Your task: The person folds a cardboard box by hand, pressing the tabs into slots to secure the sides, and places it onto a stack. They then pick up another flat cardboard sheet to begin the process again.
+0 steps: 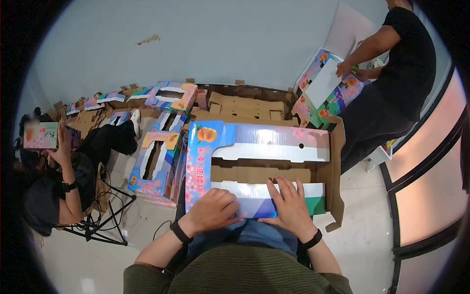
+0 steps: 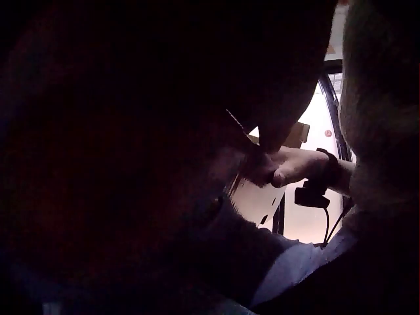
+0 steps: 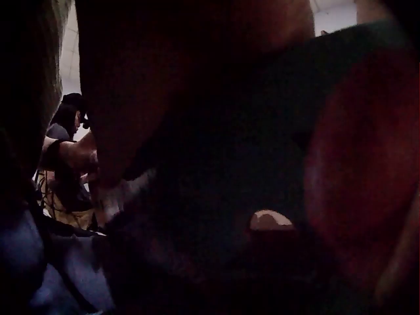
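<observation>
- Fingers of the right hand [image 1: 292, 206] are resting spread wide on the carton [image 1: 274, 139], at five o'clock
- Left hand [image 1: 211, 210] is resting at eight o'clock, fingers bent; cannot tell its grip

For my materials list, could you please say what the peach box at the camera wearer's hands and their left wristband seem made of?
Peach box: likely corrugated cardboard, glossy and printed outside with a rippled sheen, plain brown inside.
Left wristband: matte black, perhaps fabric or rubber; no weave shows to settle it.
</observation>
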Demonstrator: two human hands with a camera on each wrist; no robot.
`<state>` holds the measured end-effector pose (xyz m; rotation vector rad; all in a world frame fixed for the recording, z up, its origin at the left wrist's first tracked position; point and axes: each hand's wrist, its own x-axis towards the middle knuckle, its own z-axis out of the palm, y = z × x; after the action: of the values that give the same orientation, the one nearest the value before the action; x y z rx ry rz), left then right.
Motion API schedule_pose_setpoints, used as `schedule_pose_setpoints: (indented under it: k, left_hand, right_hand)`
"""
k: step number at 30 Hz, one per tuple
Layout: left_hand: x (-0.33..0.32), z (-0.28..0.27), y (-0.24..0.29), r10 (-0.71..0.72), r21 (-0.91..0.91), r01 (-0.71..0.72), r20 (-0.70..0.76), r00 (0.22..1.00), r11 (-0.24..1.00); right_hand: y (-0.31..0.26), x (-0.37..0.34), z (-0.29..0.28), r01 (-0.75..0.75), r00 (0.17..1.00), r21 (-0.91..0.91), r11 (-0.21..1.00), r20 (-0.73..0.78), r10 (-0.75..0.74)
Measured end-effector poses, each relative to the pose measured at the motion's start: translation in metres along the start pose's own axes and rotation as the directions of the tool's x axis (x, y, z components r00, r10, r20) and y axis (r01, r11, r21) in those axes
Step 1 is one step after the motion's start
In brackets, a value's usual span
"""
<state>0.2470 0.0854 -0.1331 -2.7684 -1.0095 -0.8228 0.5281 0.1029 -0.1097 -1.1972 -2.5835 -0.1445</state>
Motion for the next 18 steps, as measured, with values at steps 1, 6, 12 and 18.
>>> schedule_pose_setpoints:
  k: [1, 6, 12, 18]
  left_hand:
    - [-0.002, 0.002, -0.002, 0.023, -0.011, -0.023, -0.062, 0.998, 1.000]
    - [-0.012, -0.011, 0.000, -0.013, -0.153, -0.030, -0.270, 0.963, 0.988]
    - [-0.024, -0.019, -0.003, -0.059, -0.198, -0.013, -0.356, 0.933, 0.980]
    - [-0.008, -0.027, 0.014, -0.094, -0.309, 0.122, 0.103, 0.990, 0.943]
  right_hand:
    - [0.001, 0.002, 0.001, 0.002, 1.000, 0.002, 1.000, -0.007, -0.002]
    - [0.002, 0.000, 0.004, 0.011, 1.000, 0.009, 1.000, -0.016, -0.011]
    - [0.005, -0.001, 0.005, 0.012, 0.999, 0.029, 0.999, -0.046, -0.011]
    - [0.003, -0.003, 0.001, 0.033, 0.999, 0.041, 0.999, -0.016, -0.033]
